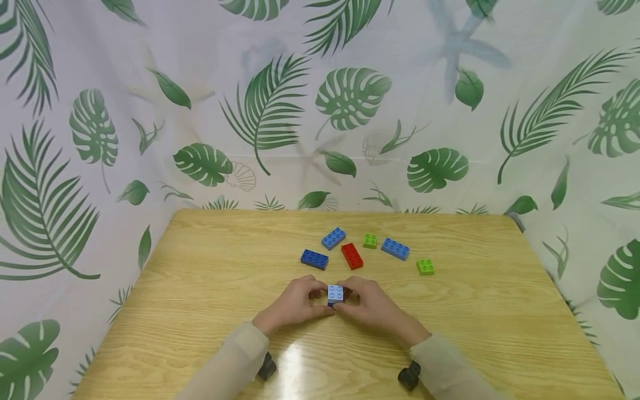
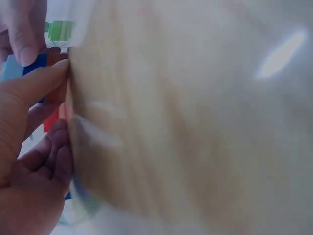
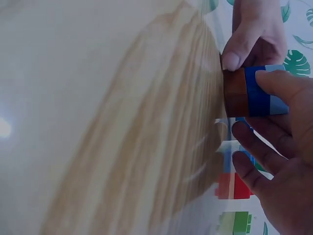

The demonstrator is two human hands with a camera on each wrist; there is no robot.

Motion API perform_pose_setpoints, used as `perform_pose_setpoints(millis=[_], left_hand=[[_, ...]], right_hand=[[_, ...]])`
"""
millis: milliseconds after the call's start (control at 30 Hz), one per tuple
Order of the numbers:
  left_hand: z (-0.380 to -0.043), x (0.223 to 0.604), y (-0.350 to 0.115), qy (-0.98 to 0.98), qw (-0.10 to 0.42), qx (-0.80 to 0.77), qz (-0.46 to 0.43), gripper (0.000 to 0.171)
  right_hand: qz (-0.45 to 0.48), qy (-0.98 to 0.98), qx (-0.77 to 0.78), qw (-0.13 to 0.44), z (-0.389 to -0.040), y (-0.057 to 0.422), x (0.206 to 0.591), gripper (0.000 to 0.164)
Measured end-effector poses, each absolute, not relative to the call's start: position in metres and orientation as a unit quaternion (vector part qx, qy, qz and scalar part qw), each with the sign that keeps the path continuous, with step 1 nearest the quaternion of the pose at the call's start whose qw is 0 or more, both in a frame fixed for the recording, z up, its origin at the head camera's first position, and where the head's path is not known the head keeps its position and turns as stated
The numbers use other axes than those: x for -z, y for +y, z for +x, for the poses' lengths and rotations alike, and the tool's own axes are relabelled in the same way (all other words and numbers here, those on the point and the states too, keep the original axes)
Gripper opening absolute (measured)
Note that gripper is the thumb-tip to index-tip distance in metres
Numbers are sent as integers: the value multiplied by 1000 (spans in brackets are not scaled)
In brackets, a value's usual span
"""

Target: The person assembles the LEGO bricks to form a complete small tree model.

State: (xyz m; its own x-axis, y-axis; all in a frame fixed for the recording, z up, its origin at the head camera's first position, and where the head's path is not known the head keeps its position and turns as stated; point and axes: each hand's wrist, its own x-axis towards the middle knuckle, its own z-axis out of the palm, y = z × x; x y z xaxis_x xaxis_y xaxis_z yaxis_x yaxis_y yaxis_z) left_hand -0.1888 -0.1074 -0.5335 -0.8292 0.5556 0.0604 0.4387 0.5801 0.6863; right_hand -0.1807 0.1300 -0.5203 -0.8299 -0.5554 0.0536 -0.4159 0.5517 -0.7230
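Nearest: pale sleeves (image 1: 225, 361), a black wrist unit (image 1: 267, 366) by each one. Left hand (image 1: 297, 300) and right hand (image 1: 372, 303) meet near mid-table, thumb and fingers of both pinching one brick stack (image 3: 257, 104) between them, upright. Right thumb on the dark blue layer (image 3: 254, 107), left thumb lower, at the brown layer (image 3: 236, 93). Right wrist view: other right fingers bent, spaced apart; left wrist view: other left fingers bent, close together.

Head view gives the studded light blue layer (image 1: 335, 292) on top and a sliver of dark blue; brown bottom reads only in the wrist views. Those are hazy at the table, so can't tell if the stack touches it or sits just above.

Beyond the hands, loose bricks, studs up: square green brick (image 1: 425, 267) far right of the group, long dark blue brick (image 1: 314, 259) at left, red brick (image 1: 352, 256) between, just past the stack; then mid-blue brick (image 1: 395, 249) right, second green brick (image 1: 370, 240) centre, second mid-blue brick (image 1: 333, 238) farthest.

Wooden table (image 1: 225, 244) runs well past the bricks left and right, wide room both sides; far edge just behind the bricks, tighter, meeting the leaf-print cloth (image 1: 290, 189)
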Motion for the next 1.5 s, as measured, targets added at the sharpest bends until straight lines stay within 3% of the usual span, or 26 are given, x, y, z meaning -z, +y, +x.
perform_pose_setpoints(millis=[167, 367, 433, 700, 1167, 1500], left_hand=[[-196, 525, -117, 885, 103, -365, 270, 38], [-214, 510, -133, 906, -13, -358, 224, 45], [-219, 511, -134, 913, -26, -353, 205, 51], [-244, 535, -127, 936, -15, -301, 182, 65], [-251, 543, -116, 939, -17, -297, 171, 42], [-247, 533, -120, 933, 7, -316, 171, 40]], right_hand=[[-268, 867, 411, 86, -181, 132, 525, 27], [-274, 872, 395, 92, -184, 133, 522, 30], [-275, 873, 391, 93, -184, 134, 522, 31], [-275, 873, 389, 101, -182, 136, 522, 32], [-271, 872, 395, 102, -183, 137, 524, 32], [-274, 871, 391, 111, -184, 137, 524, 36]])
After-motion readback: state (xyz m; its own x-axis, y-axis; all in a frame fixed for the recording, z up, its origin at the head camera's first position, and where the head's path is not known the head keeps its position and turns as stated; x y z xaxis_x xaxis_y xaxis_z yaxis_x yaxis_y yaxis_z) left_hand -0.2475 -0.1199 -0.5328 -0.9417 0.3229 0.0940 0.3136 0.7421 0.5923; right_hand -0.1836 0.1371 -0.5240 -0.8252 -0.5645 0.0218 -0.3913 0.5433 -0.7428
